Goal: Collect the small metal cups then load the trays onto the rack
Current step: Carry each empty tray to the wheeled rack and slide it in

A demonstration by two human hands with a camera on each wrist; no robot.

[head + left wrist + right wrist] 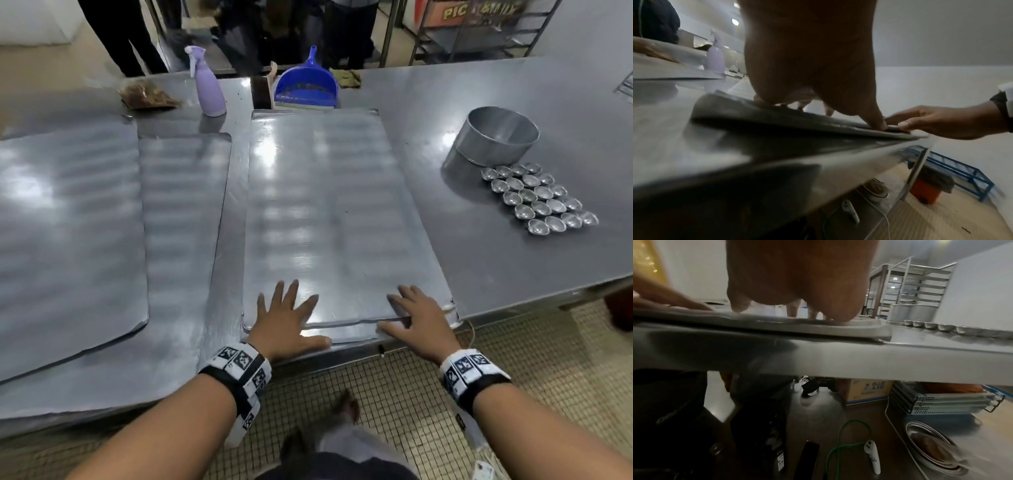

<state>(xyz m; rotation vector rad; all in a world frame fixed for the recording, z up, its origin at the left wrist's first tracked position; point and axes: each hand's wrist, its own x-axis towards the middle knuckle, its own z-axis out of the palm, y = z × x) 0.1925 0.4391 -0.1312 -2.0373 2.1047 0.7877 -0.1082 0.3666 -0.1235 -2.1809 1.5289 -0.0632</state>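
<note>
Two flat hands press the near end of a stacked metal tray (329, 212) on a steel table (513, 113): the left hand (286, 318) and right hand (419, 318) lie palm-down with fingers spread, gripping nothing. A second tray's edge shows just beneath the top one. More trays (68, 222) lie to the left, while the small metal cups (537, 202) sit grouped beside a round tin (496, 140) to the right. Thin, stiff and slick sheet metal like this probably weighs little but slides and flexes; taking hold under the rolled near rim, or at both long edges, looks safest. A rack (920, 288) stands beyond.
</note>
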